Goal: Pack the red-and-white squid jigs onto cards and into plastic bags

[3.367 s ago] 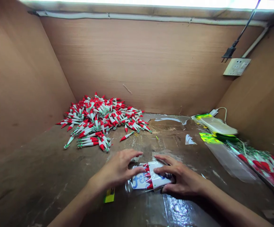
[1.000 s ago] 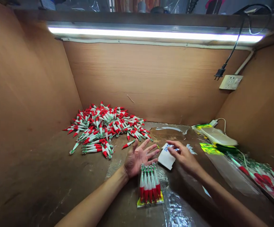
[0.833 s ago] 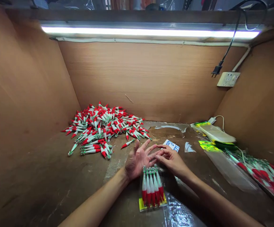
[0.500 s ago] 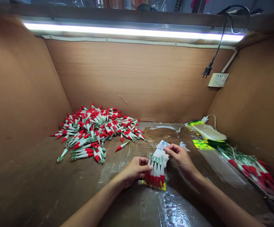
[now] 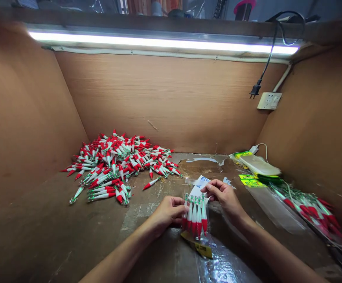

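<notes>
My left hand (image 5: 168,211) is closed on the left side of a clear plastic packet (image 5: 195,214) that holds several red-and-white lures in a row, with a yellow label (image 5: 201,248) at its near end. My right hand (image 5: 223,195) pinches the packet's far end together with a white card printed in blue (image 5: 199,184). The packet is lifted a little off the brown table (image 5: 56,232). A big heap of loose red-and-white lures (image 5: 118,161) lies to the far left of my hands.
Brown board walls close in the left, back and right. At the right lie a stack of empty clear bags with yellow-green headers (image 5: 258,165) and filled packets (image 5: 312,206). A wall socket (image 5: 269,101) and a hanging plug (image 5: 255,89) sit at the upper right.
My left hand, open a second ago, has closed on the packet. My right hand brought the white card over to the packet's far end. Both hands have lifted the packet.
</notes>
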